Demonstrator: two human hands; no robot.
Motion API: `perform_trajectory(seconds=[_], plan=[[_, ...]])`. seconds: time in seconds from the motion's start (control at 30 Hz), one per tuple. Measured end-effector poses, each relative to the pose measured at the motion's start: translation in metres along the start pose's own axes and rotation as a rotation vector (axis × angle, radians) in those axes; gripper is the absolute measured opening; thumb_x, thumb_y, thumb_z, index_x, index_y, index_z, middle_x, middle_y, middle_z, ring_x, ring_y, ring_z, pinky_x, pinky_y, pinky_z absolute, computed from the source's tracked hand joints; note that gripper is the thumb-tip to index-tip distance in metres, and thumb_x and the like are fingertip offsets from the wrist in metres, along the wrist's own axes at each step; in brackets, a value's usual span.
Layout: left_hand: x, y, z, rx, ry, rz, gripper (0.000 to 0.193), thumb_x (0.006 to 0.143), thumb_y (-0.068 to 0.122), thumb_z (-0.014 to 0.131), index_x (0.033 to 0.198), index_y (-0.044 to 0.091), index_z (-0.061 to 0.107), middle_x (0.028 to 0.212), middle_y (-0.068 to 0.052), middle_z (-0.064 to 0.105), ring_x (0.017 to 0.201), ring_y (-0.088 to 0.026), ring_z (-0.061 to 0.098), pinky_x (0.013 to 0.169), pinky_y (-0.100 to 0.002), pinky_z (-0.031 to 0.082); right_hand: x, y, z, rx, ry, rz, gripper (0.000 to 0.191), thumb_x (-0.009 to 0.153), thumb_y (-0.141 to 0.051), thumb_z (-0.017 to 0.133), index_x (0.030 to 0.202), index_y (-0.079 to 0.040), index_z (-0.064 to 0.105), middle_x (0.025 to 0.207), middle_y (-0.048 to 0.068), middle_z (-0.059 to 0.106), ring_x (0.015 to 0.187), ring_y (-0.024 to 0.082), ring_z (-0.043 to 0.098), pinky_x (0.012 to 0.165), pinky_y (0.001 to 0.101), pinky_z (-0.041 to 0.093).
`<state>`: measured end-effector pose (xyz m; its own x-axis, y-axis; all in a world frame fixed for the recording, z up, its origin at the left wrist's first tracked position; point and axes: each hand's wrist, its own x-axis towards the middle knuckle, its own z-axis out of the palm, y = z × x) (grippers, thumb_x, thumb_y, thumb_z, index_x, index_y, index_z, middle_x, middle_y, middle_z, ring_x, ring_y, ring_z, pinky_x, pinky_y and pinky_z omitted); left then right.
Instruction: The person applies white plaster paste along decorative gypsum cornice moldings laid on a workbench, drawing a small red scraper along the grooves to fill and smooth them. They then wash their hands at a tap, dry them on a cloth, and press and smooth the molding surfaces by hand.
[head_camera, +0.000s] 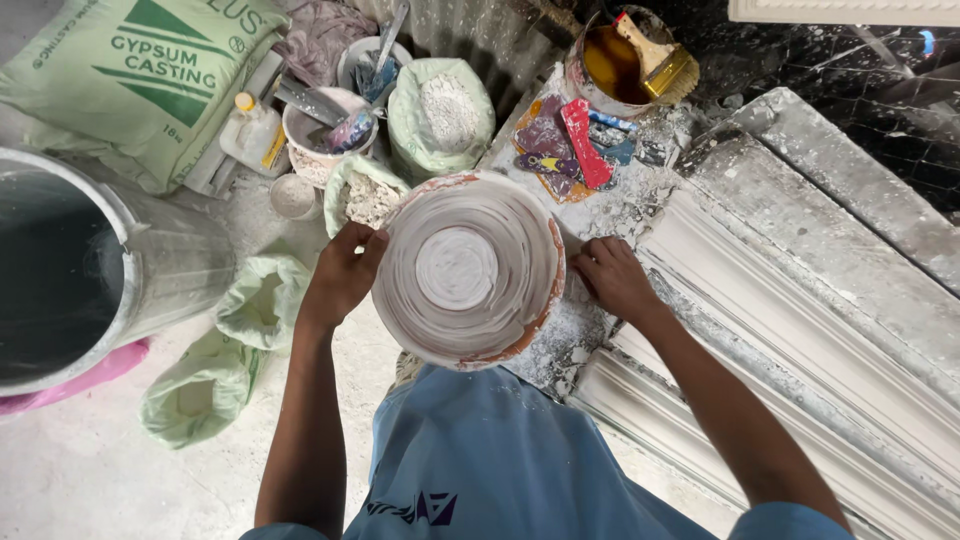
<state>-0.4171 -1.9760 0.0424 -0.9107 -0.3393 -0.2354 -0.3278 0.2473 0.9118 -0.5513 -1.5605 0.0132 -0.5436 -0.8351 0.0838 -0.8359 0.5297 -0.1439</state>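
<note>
Left hand (342, 275) fingers grip rim of plaster-coated bowl (468, 268), steadying it; right hand (612, 278) beside bowl, fingers spread flat on table (600, 205), bracing.

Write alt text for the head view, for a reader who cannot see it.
Seen from above, a person's left hand grips the rim of a round plaster-smeared bucket, while the right hand rests on a white-crusted work surface beside it. Green bags of white powder and a brush in a pot lie beyond.
</note>
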Motion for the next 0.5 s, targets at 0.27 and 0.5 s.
perform_trajectory(seconds=[0.27, 0.5], plan=[[0.030, 0.018, 0.006, 0.105, -0.141, -0.018, 0.042, 0.100, 0.039, 0.068, 0.096, -0.003, 0.066, 0.082, -0.018, 0.073, 0.076, -0.020, 0.065, 0.070, -0.036, 0.054, -0.018, -0.024, -0.138, 0.266, -0.308, 0.169, 0.019, 0.094, -0.023, 0.066, 0.095, -0.005, 0.071, 0.091, 0.009, 0.058, 0.095, 0.026, 0.052, 0.088, 0.0403, 0.045], [0.043, 0.054, 0.015, 0.240, -0.071, 0.281, 0.030, 0.100, 0.034, 0.064, 0.105, 0.004, 0.068, 0.079, -0.020, 0.073, 0.072, -0.034, 0.072, 0.068, -0.044, 0.054, -0.007, -0.076, -0.232, 0.329, -0.187, 0.191, 0.015, 0.083, -0.020, 0.071, 0.093, -0.009, 0.073, 0.091, 0.005, 0.061, 0.092, 0.023, 0.054, 0.082, 0.0386, 0.047]])
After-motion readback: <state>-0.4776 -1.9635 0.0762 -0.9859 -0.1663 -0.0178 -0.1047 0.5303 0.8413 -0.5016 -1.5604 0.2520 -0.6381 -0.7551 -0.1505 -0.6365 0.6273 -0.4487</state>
